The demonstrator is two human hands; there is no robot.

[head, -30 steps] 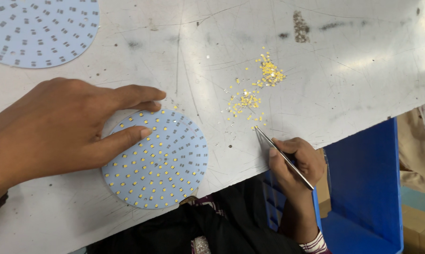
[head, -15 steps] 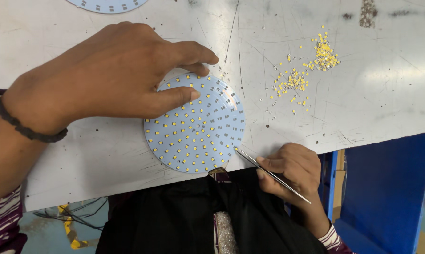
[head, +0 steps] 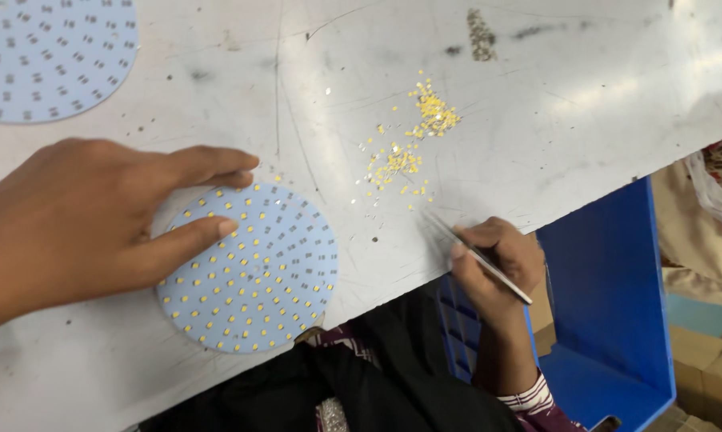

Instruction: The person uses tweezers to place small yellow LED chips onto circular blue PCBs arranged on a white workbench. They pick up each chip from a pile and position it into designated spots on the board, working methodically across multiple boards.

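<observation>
At the far left of the bench [head: 537, 104], in the top corner, part of a pale blue round board [head: 49, 56] with grey pads lies cut off by the frame. Below it the left hand [head: 81, 228] rests flat on the grey surface, its fingers [head: 205, 232] spread apart and holding nothing; the thumb tip presses on the upper left part of a second round board [head: 253, 268], and the forefinger lies along that board's top rim. This board lies flat near the bench's front edge, pale blue, dotted with many small yellow chips. To its right, well apart from it, a loose scatter of yellow chips [head: 413, 140] lies on the bare surface, thickest at its upper end. Just below that scatter the right hand [head: 493, 264] sits at the bench edge, fingers closed around thin metal tweezers [head: 477, 254], whose tip points up and left toward the chips; the tip is blurred, so whether it touches the bench is hard to say. Right of the hand, below the bench, stands a blue plastic bin [head: 609, 320].
</observation>
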